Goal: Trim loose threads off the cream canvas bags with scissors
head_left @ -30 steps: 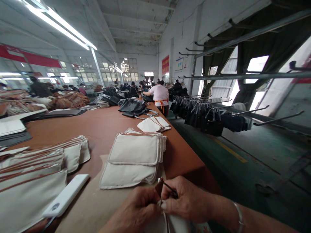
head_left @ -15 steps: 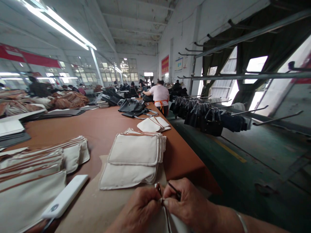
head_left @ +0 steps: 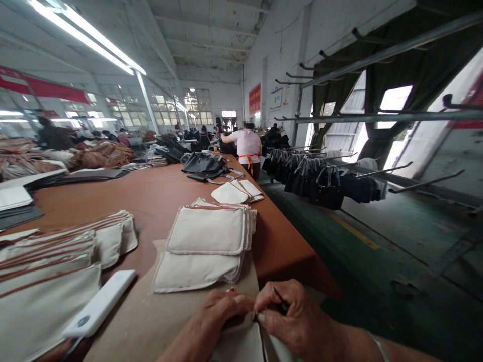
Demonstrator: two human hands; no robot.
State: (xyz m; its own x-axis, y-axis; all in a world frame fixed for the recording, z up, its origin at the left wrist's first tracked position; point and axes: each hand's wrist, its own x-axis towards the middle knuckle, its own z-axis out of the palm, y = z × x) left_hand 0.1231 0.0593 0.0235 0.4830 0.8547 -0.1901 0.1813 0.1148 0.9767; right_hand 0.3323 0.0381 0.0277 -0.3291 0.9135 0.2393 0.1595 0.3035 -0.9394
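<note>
My left hand (head_left: 222,311) is closed on the upper edge of a cream fabric piece with a dark seam line (head_left: 243,344), low in the view at the table's near edge. Right beside it, my right hand (head_left: 292,314) pinches the same edge, fingertips almost touching the left ones. A slim dark pointed tool (head_left: 279,296) sticks up from the right fingers; the rest of it is hidden in the palm. Just beyond the hands lies a stack of cream fabric pouches (head_left: 207,231) with brown edging.
More cream pouches (head_left: 68,291) lie fanned at left, beside a white flat device (head_left: 101,301) with a cable. Black bags (head_left: 204,163) sit farther up the brown table (head_left: 151,196). A metal rack (head_left: 347,120) stands right, black bags hanging below. A co-worker (head_left: 246,143) is ahead.
My left fingers have shifted and now lie more across the fabric's edge. The dark tool in my right hand points up more steeply. The co-worker's arm has risen slightly.
</note>
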